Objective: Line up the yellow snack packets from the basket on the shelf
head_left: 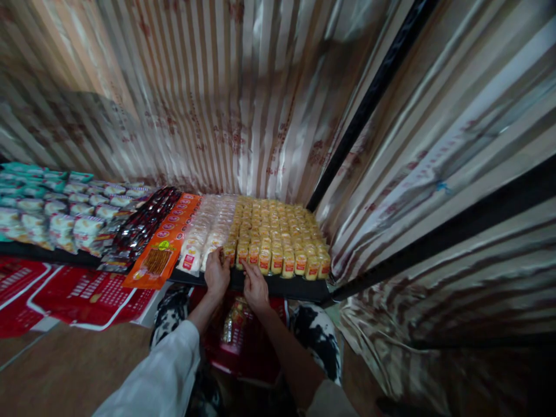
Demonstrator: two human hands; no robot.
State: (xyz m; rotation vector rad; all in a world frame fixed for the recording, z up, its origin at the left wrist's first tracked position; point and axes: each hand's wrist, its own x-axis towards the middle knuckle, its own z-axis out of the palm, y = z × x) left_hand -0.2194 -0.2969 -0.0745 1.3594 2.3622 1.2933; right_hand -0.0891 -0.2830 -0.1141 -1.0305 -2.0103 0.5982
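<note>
Rows of small yellow wrapped snack packets [277,260] with red labels stand packed together on a black shelf [278,285]. At the front left corner of this block, my left hand [217,275] has its fingers closed around the side of one yellow packet [229,251]. My right hand [255,286] is just to the right, fingers drawn together and their tips against the front row; what they hold, if anything, is hidden. White wrapped packets [190,255] with red labels fill the rows left of my left hand.
Farther left on the shelf lie an orange snack bag [158,255], dark shiny packets [136,231] and white packets [89,231]. Below, a red bag [260,347] with shiny packets sits between my knees; other red bags [87,292] are at left. Striped sheeting and black posts [369,110] enclose the shelf.
</note>
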